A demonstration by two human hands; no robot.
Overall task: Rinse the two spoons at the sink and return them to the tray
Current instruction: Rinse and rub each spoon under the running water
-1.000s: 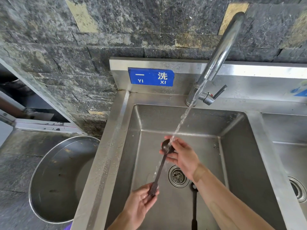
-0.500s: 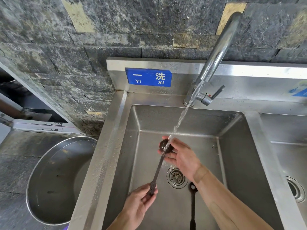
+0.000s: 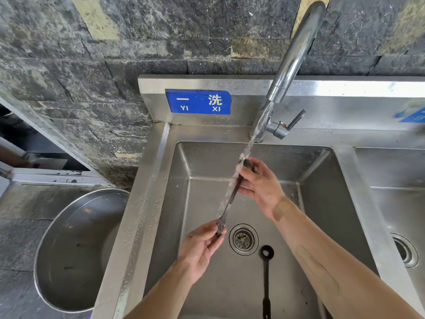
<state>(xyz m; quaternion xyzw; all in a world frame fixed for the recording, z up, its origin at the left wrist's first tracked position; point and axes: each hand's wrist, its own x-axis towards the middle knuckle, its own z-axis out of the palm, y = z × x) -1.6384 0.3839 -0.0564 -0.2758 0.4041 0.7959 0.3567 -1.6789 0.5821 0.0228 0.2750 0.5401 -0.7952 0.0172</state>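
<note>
At centre frame we hold one dark spoon [image 3: 230, 199] under the tap's stream [image 3: 255, 134], our left hand [image 3: 202, 247] pinching its handle end and our right hand [image 3: 259, 183] closed round the bowl end. Compared with a moment ago, we have slid the spoon higher, so water now runs down its shaft rather than onto the bowl. The second spoon [image 3: 266, 277] lies on the sink floor [image 3: 207, 284] at lower centre, right of the drain [image 3: 243, 239].
</note>
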